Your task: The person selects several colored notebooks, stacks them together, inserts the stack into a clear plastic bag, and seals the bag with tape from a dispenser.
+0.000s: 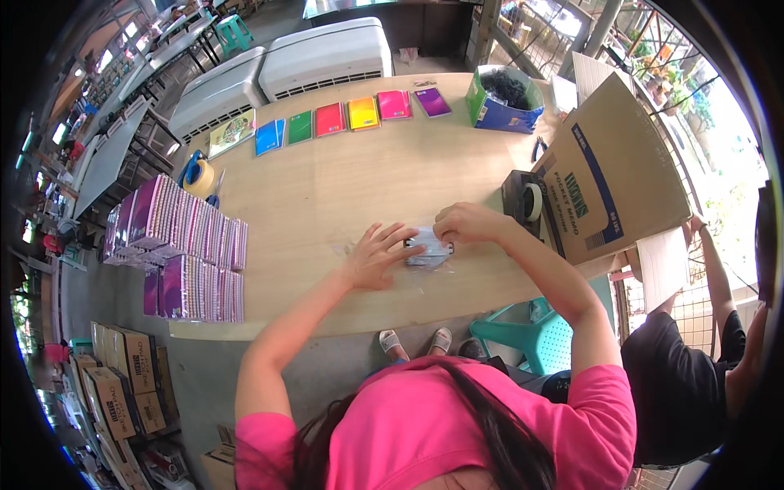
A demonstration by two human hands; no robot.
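Note:
A small clear plastic packet (pixel 430 251) with pale bluish-grey contents lies on the wooden table in front of me; what is inside it is too small to tell. My left hand (pixel 377 255) rests palm down at its left side, fingers apart, with the fingertips touching the packet's edge. At the upper right corner of the packet, my right hand (pixel 465 224) is closed in a pinch on the plastic. Tall stacks of purple spiral notebooks (pixel 188 216) stand at the table's left edge.
Several coloured notebooks (pixel 330 119) lie in a row along the far side. Tape rolls (pixel 198 177) sit at left. At right are a tape dispenser (pixel 523 200), a large cardboard box (pixel 616 175) and a blue-green carton (pixel 505 102). Another person (pixel 678 384) is at my right, near a green stool (pixel 531 335).

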